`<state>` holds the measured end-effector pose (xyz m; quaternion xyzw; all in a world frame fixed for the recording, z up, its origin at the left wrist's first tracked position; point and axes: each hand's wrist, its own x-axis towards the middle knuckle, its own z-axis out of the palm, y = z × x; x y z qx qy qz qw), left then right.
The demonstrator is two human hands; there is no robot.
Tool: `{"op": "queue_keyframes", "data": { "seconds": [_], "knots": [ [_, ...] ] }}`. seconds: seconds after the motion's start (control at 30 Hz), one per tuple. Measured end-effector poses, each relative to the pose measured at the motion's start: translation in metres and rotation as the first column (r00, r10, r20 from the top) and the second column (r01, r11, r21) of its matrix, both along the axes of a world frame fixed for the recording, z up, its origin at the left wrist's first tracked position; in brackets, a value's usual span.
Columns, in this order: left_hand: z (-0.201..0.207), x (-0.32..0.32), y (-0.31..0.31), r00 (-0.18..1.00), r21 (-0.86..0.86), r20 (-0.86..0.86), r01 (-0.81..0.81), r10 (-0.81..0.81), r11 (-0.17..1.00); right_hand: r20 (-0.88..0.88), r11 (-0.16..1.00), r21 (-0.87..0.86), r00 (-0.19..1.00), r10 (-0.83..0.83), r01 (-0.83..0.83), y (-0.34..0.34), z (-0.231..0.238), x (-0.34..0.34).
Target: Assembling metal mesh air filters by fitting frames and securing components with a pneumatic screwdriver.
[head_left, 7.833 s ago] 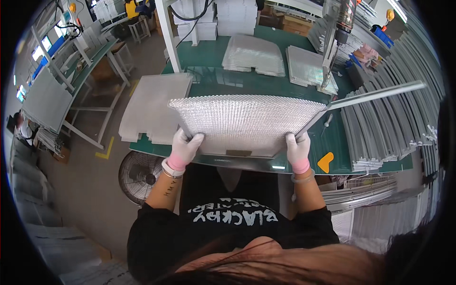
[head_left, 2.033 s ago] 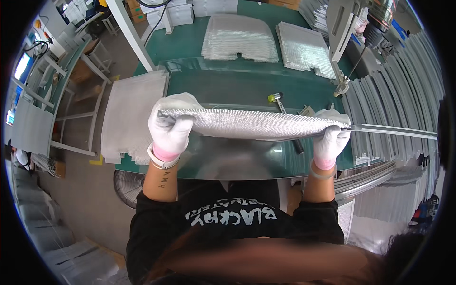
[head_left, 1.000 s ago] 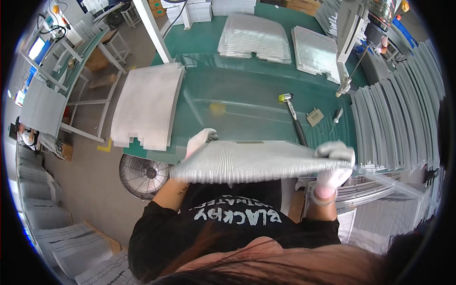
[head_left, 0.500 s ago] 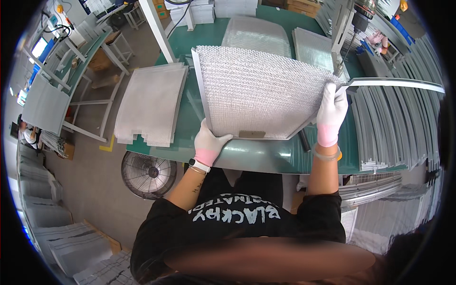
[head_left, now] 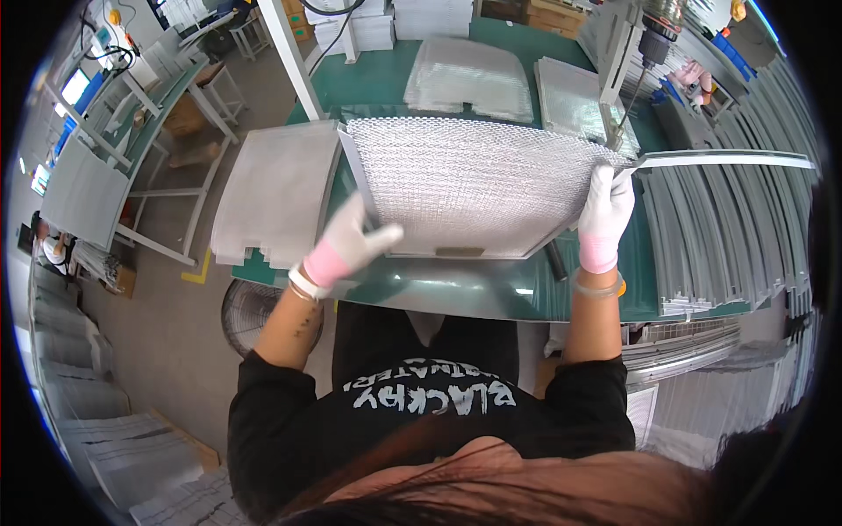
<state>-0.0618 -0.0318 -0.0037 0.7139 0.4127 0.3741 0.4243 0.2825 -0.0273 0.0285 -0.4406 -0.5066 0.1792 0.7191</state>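
A silvery metal mesh filter panel (head_left: 478, 180) stands tilted in front of me, its lower edge near the green table. A metal frame strip (head_left: 355, 162) runs up its left side and along the bottom. At the right corner, the loose end of the strip (head_left: 728, 159) sticks out sideways, past the mesh. My right hand (head_left: 605, 206), in a white and pink glove, is closed on the panel's right corner. My left hand (head_left: 346, 241), gloved alike and slightly blurred, is at the panel's lower left side. Its thumb is spread from the fingers; contact with the frame is unclear.
Stacked mesh sheets (head_left: 272, 188) lie on the left, with more sheets (head_left: 469, 79) behind the panel. A drill-like tool (head_left: 653, 48) hangs at the right back. Many metal strips (head_left: 710, 237) lie at right. A floor fan (head_left: 250, 320) stands below the table (head_left: 438, 285).
My left hand has loosened from the panel's lower left corner and moved left and slightly up. The panel's top edge has tipped lower. My right hand keeps its hold, shifting slightly down.
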Motion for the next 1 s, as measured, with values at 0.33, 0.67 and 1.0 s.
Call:
{"op": "queue_keyframes", "data": {
  "seconds": [0.33,0.67,1.0],
  "knots": [
    [0.039,0.036,0.016,0.75,0.224,0.648,-0.355,0.133,0.907,-0.123,0.987,0.125,0.986,0.113,-0.097,-0.016,-0.006,0.0],
    [0.02,0.025,0.028,0.785,0.219,0.6,-0.35,0.158,0.911,0.147,0.975,0.21,0.988,0.037,-0.068,-0.016,0.021,-0.007],
    [0.023,0.03,0.032,0.746,0.174,0.649,-0.333,0.146,0.927,0.016,0.957,0.266,0.993,0.116,-0.116,-0.03,0.039,-0.013]
  ]
}}
